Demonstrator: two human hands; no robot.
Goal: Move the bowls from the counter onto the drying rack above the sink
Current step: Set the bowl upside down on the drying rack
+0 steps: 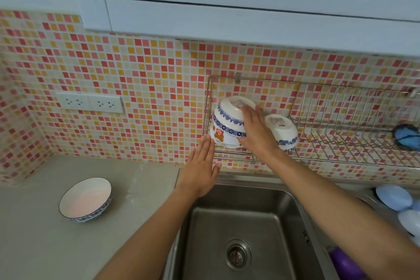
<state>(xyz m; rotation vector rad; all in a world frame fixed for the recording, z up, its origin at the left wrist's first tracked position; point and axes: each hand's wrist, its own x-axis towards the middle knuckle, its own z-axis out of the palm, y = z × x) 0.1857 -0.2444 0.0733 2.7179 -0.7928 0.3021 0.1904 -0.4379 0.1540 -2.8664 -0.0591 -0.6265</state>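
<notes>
The wire drying rack hangs on the far mosaic-tiled wall above the steel sink, presumably so that drips fall straight into the basin; its thin chrome rods are shiny and widely spaced. On the pale, smooth counter at the near left one shallow bowl with a blue-patterned rim waits upright, still to be moved. At the rack's left end two glazed bowls sit upside down as a stack, a blue-banded bowl over a bear-printed bowl, inverted likely so water runs off their rounded sides. The right hand grips this stack with fingers curled over its right side, apparently settling it on the rods. Just right of it a third inverted bowl rests on the rack. The left hand holds nothing, fingers straight, fingertips beside the stack as if to steady it.
</notes>
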